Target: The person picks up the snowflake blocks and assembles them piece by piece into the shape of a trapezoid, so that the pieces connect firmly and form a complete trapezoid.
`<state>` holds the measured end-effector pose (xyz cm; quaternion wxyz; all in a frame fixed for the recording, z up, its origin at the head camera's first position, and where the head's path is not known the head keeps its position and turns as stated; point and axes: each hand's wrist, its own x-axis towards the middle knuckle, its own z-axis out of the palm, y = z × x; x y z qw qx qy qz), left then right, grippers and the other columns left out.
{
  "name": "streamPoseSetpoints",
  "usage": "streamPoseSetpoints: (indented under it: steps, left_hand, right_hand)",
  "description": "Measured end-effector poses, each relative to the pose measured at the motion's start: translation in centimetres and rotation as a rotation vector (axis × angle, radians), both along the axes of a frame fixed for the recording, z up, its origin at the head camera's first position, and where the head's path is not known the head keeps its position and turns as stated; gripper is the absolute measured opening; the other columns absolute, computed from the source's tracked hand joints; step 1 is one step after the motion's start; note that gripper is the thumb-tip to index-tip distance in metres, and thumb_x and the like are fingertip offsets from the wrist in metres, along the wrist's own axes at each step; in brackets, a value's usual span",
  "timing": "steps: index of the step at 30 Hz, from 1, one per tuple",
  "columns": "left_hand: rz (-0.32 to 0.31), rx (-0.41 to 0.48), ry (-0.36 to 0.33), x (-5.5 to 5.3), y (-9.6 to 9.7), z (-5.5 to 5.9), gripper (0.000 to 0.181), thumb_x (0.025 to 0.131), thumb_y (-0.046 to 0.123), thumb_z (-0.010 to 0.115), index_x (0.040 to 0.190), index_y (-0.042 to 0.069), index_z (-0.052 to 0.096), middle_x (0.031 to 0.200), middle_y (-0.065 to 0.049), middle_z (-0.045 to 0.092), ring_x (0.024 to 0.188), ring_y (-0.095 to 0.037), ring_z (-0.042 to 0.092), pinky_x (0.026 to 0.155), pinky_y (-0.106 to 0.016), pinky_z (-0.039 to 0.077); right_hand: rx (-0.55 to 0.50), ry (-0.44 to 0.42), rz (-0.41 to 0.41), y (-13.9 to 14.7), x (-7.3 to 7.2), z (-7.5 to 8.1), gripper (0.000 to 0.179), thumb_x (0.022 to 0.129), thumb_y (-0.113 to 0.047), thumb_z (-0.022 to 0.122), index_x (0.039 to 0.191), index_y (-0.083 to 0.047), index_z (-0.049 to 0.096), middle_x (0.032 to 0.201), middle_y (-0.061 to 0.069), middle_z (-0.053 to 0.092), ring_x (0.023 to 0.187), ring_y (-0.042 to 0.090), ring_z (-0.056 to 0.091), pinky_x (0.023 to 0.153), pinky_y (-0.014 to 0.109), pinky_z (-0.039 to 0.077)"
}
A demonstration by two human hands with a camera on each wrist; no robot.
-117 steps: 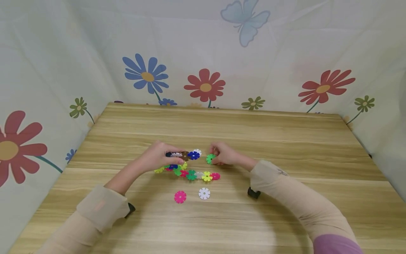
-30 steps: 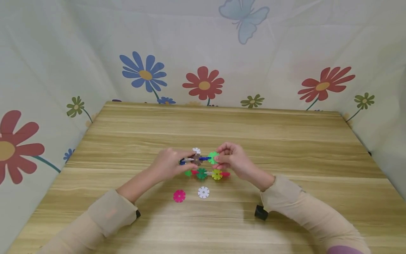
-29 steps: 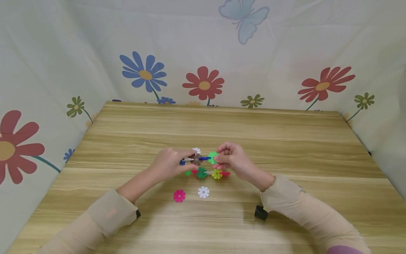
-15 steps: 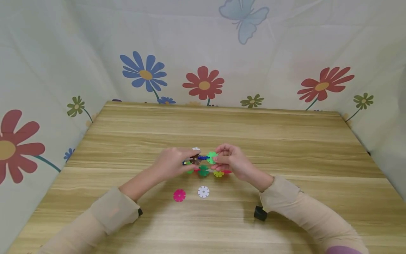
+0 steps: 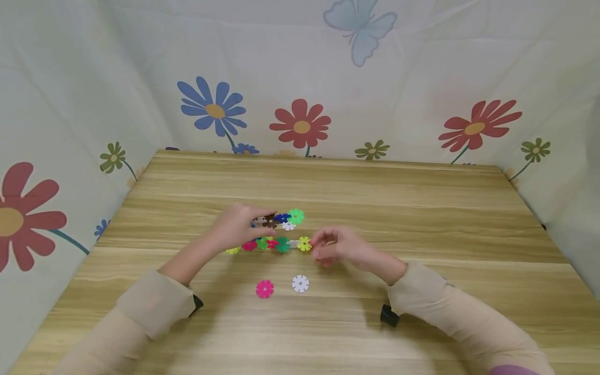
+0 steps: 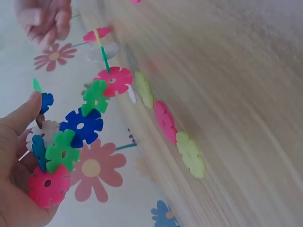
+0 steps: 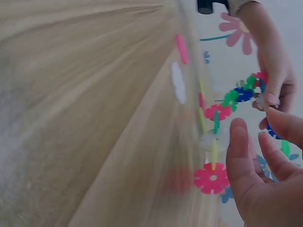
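My left hand (image 5: 234, 226) grips a chain of slotted flower-shaped plastic discs by its upper branch, thumb and fingers about the brown disc (image 5: 270, 221). Beyond them this branch runs on through a blue disc (image 5: 282, 218) to a bright green disc (image 5: 296, 216) at its free end. The other branch holds a dark green disc (image 5: 282, 245) and a yellow disc (image 5: 304, 244), and ends in a pink disc (image 7: 211, 178). Beside that pink end, my right hand (image 5: 344, 246) has loosely bent, parted fingers with nothing between them. In the left wrist view the chain hangs above the table.
Loose on the wooden table (image 5: 398, 198) lie a pink disc (image 5: 264, 289) and a white disc (image 5: 300, 284) nearer me. Farther back are another white disc (image 5: 288, 226) and several flat discs, among them a yellow one (image 6: 189, 155). A flower-printed cloth (image 5: 403, 94) surrounds the table.
My right hand has let go of the bright green disc, which now stays joined to the blue one, and has moved nearer me. My left hand has carried the chain left and away.
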<state>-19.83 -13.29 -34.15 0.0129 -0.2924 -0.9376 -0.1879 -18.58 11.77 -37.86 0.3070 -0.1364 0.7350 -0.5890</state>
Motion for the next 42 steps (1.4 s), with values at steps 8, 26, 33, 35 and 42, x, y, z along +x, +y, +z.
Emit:
streamPoseSetpoints:
  steps: [8,26,33,35,42]
  left_hand:
    - [-0.005,0.013,-0.060,-0.2,-0.8,0.2,0.048,0.076,0.040,0.065,0.114,0.012,0.061,0.104,-0.006,0.066,0.072,-0.011,0.056,0.061,-0.023,0.043]
    - [-0.027,0.011,-0.069,-0.2,-1.0,0.2,0.047,0.076,0.035,0.066,0.115,0.011,0.060,0.104,-0.006,0.066,0.071,-0.010,0.055,0.062,-0.022,0.042]
    - [-0.021,0.008,-0.068,-0.1,-1.0,0.3,0.047,0.076,0.036,0.066,0.116,0.012,0.060,0.105,-0.006,0.066,0.078,-0.011,0.059,0.065,-0.023,0.044]
    - [-0.019,0.006,-0.072,-0.1,-1.0,0.3,0.047,0.076,0.036,0.066,0.116,0.012,0.060,0.105,-0.005,0.066,0.078,-0.011,0.058,0.064,-0.023,0.044]
    - [-0.020,0.018,-0.082,-0.1,-0.9,0.3,0.045,0.076,0.032,0.068,0.115,0.012,0.060,0.103,-0.005,0.066,0.069,-0.010,0.053,0.059,-0.021,0.041]
  right_hand:
    - [0.164,0.180,0.285,-1.7,0.5,-1.2,0.028,0.074,0.001,0.065,0.100,0.007,0.058,0.091,0.018,0.059,0.077,0.011,0.053,0.063,0.025,0.050]
    - [0.531,0.587,0.510,-3.7,1.4,-1.5,0.023,0.071,-0.014,0.073,0.092,-0.010,0.063,0.084,-0.001,0.055,0.076,0.009,0.046,0.066,0.016,0.040]
    - [0.530,0.628,0.519,-3.7,1.5,-1.7,0.019,0.069,-0.012,0.073,0.082,-0.011,0.059,0.076,-0.002,0.050,0.071,0.008,0.043,0.061,0.016,0.036]
    - [0.530,0.631,0.515,-3.6,1.5,-1.7,0.020,0.069,-0.012,0.073,0.080,-0.012,0.057,0.074,-0.003,0.050,0.069,0.007,0.042,0.060,0.016,0.036]
    - [0.396,0.492,0.453,-2.9,1.6,-1.9,0.021,0.070,0.000,0.069,0.080,-0.008,0.052,0.066,-0.003,0.047,0.059,0.005,0.044,0.052,0.016,0.039]
